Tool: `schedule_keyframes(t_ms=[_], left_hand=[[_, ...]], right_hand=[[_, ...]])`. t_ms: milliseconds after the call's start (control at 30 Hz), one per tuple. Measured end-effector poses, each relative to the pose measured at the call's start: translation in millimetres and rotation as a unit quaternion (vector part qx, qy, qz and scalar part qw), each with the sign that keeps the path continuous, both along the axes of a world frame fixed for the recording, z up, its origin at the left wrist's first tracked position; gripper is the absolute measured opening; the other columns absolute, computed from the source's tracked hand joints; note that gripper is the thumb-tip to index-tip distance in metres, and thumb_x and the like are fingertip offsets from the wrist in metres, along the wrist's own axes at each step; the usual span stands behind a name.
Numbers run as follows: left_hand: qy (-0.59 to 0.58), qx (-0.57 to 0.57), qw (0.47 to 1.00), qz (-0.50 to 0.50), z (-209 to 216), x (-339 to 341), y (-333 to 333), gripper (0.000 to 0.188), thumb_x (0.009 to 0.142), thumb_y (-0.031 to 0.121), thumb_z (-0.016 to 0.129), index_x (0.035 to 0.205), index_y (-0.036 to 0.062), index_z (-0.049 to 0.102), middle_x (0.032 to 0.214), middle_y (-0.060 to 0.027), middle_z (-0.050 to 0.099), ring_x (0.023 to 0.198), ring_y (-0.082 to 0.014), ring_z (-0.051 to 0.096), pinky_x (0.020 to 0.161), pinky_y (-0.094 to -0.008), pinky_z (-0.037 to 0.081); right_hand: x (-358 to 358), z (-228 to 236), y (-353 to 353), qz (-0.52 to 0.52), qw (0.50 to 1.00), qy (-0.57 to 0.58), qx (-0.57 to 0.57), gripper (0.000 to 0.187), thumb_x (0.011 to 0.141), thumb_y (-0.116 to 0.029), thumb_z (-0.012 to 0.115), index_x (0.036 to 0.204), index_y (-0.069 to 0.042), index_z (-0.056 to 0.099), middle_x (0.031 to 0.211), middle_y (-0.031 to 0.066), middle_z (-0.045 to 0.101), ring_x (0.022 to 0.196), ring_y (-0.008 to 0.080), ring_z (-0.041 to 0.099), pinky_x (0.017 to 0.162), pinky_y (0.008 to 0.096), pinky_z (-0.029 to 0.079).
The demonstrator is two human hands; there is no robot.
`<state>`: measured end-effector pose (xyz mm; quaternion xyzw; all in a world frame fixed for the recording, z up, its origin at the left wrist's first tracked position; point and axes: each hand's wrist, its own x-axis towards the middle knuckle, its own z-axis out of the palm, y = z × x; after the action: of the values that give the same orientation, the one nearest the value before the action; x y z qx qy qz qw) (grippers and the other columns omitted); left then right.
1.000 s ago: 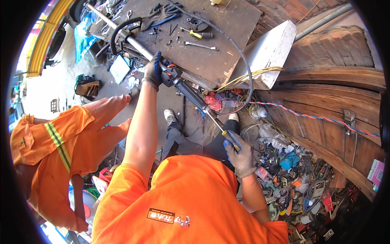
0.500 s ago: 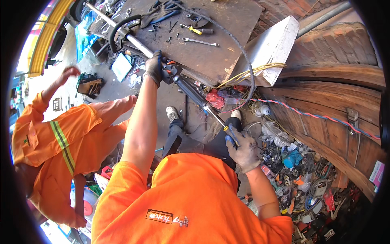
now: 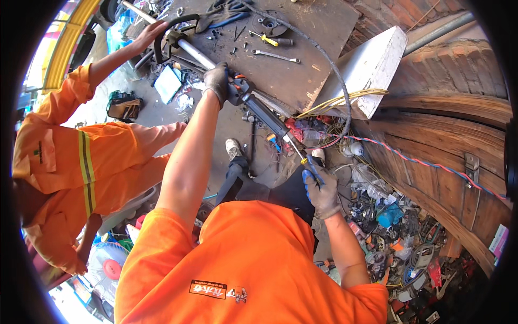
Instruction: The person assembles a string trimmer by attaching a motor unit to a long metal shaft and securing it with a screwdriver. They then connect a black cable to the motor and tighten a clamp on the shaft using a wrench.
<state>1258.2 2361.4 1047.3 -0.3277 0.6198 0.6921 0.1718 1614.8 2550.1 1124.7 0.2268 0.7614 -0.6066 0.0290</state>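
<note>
A long pole tool with a black loop handle (image 3: 157,46), much like a brush cutter, slants from far left toward me. My left hand (image 3: 217,83), in a grey work glove, is wrapped round its metal shaft (image 3: 195,55), just beyond the black and orange control housing (image 3: 241,89). My gloved right hand (image 3: 324,191) grips a screwdriver (image 3: 304,160) with a yellow collar. Its blade meets the near end of the tool's black rear grip (image 3: 267,117); the exact contact is too small to make out. A co-worker's bare hand (image 3: 148,36) is at the pole near the loop handle.
The brown workbench (image 3: 318,32) bears a combination wrench (image 3: 276,56), a yellow screwdriver (image 3: 264,38) and gloves (image 3: 218,15). A white board (image 3: 369,70) leans at its right side. Scrap parts (image 3: 399,243) heap up at right, beside wooden planks (image 3: 431,140). A co-worker (image 3: 102,162) stands left.
The co-worker's hand has reached forward to the pole by the loop handle. The tool and both my hands appear slightly lower and farther right in view, still gripping the shaft and screwdriver.
</note>
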Motion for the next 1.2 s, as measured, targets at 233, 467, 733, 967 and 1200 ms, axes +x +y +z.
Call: schedule_keyframes(t_ms=[233,467,733,967,1200], left_hand=[[0.016,-0.044,0.999,-0.022,-15,-8,-11,0.015,0.091,0.016,0.056,0.084,0.0030,0.058,0.067,-0.0040,0.056,0.053,-0.0167,0.053,0.050,-0.0318,0.048],[-0.011,-0.027,1.000,-0.008,0,11,-8,0.020,0.090,0.022,0.060,0.080,0.0044,0.060,0.066,-0.0047,0.058,0.049,-0.0159,0.051,0.047,-0.0305,0.042],[0.005,-0.113,0.993,-0.028,-56,1,-27,0.033,0.090,0.035,0.066,0.083,0.0027,0.062,0.068,-0.0077,0.061,0.051,-0.0179,0.055,0.050,-0.0339,0.045],[0.016,-0.186,0.979,-0.077,-33,6,-24,0.063,0.087,0.052,0.068,0.104,-0.0091,0.063,0.088,-0.0204,0.068,0.079,-0.0315,0.066,0.071,-0.0421,0.052],[0.035,-0.044,0.994,0.093,-19,-4,-20,0.052,0.089,0.046,0.070,0.097,-0.0034,0.056,0.066,-0.0086,0.058,0.055,-0.0195,0.059,0.049,-0.0390,0.049]], right_hand=[[4,-15,-48,-0.076,0.994,0.043,0.065,0.026,0.095,-0.010,0.062,0.119,-0.001,0.067,0.070,-0.0036,0.057,0.054,0.0029,0.047,0.047,0.0216,0.039],[25,-8,-53,-0.143,0.976,-0.015,-0.161,0.030,0.093,-0.005,0.061,0.123,-0.002,0.066,0.086,-0.0027,0.062,0.066,0.0016,0.050,0.055,0.0173,0.039],[97,-7,-18,-0.217,0.951,-0.060,-0.213,0.037,0.091,-0.008,0.067,0.127,-0.001,0.064,0.087,-0.0016,0.063,0.059,0.0037,0.048,0.051,0.0193,0.039],[-29,115,12,0.055,0.974,0.152,0.157,0.037,0.088,-0.008,0.069,0.123,0.001,0.061,0.100,0.0088,0.070,0.078,0.0105,0.065,0.068,0.0245,0.052],[-229,155,-54,0.004,0.976,0.197,0.096,0.026,0.090,-0.008,0.069,0.112,0.002,0.060,0.090,0.0066,0.065,0.072,0.0091,0.063,0.060,0.0249,0.054]])
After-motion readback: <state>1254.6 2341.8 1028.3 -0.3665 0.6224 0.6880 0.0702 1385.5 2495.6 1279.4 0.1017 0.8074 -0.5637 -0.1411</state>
